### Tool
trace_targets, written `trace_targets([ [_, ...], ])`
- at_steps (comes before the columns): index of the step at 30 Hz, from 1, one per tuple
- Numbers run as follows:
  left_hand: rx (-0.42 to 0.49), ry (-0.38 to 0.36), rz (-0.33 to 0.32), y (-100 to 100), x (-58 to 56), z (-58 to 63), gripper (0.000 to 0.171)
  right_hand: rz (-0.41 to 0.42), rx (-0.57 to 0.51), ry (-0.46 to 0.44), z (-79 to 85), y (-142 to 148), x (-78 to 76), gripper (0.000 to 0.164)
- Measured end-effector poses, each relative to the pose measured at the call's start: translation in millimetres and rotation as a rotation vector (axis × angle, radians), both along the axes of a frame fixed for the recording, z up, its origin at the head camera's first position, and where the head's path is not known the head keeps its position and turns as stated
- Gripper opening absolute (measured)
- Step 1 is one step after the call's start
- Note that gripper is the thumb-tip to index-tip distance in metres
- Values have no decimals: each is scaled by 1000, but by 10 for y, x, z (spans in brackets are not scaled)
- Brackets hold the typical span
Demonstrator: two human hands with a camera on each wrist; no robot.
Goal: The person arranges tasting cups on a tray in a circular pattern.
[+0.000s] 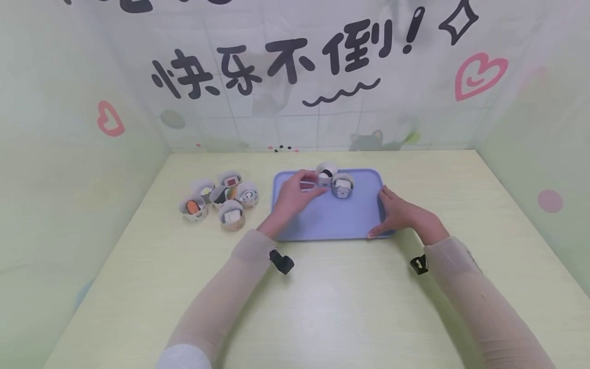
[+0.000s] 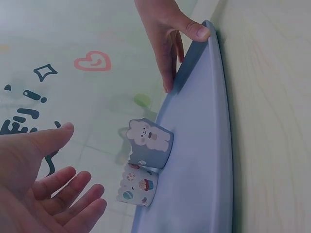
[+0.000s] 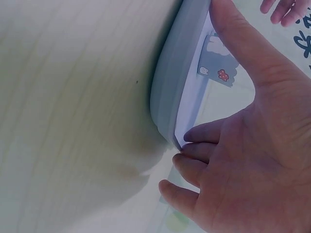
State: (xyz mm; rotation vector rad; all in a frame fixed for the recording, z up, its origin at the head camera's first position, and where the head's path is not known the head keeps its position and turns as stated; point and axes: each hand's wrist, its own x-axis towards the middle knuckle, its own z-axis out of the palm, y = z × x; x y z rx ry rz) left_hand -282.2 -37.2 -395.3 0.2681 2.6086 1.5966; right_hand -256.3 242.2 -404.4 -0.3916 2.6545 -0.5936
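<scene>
Two paper cups stand together toward the far edge of the blue tray (image 1: 341, 220). One, a bear-print cup (image 1: 342, 187), holds a white piece; the other, a cupcake-print cup (image 2: 138, 185), holds a black-and-white piece. My left hand (image 1: 297, 193) is over the tray, left of these cups, fingers and thumb spread apart with nothing between them. At the tray's right end, my right hand (image 1: 400, 211) grips the rim, thumb at the near corner and fingers along the right side.
Left of the tray, several paper cups cluster on the pale wooden table (image 1: 332, 307). They include a cup with an orange piece (image 1: 193, 208) and a cup with a white piece (image 1: 232, 216). A printed curtain (image 1: 276, 123) hangs behind the table.
</scene>
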Motion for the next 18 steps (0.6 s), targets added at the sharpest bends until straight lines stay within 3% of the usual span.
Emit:
trace_targets([
  [7,8,4,-10,-220,101,100,52,6,8,-12,-14,8,-26,137],
  [18,-18,-6,59,-745,254,186,54,21,7,-19,48,14,-30,135],
])
